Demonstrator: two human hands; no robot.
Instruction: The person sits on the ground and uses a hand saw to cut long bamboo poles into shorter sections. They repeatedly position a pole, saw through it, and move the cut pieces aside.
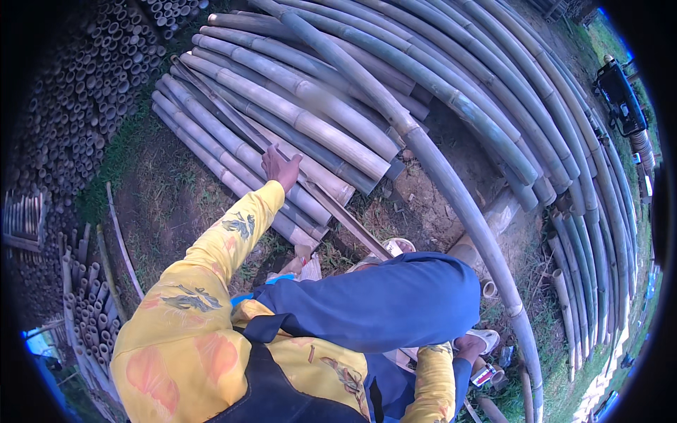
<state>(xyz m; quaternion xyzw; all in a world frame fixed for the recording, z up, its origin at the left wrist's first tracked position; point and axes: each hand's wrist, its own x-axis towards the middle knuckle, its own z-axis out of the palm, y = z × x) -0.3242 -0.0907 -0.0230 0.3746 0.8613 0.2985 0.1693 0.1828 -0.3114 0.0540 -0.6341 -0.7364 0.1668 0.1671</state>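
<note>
My left hand (282,168) reaches forward over a row of cut bamboo poles (331,127), its fingers closed round a long split bamboo strip (356,227). The strip slants from the far left of the row down toward my bent knee, where its near end is hidden by my blue trouser leg (374,299). Only the yellow sleeve of my right arm (434,384) shows at the lower edge; the hand itself is out of sight beside my leg.
One long bamboo pole (451,180) crosses from the top down past my knee. More long poles (522,92) are heaped on the right. Stacked bamboo ends (92,84) fill the far left, with upright cut pieces (92,303) below. A sandalled foot (486,340) rests near the crossing pole.
</note>
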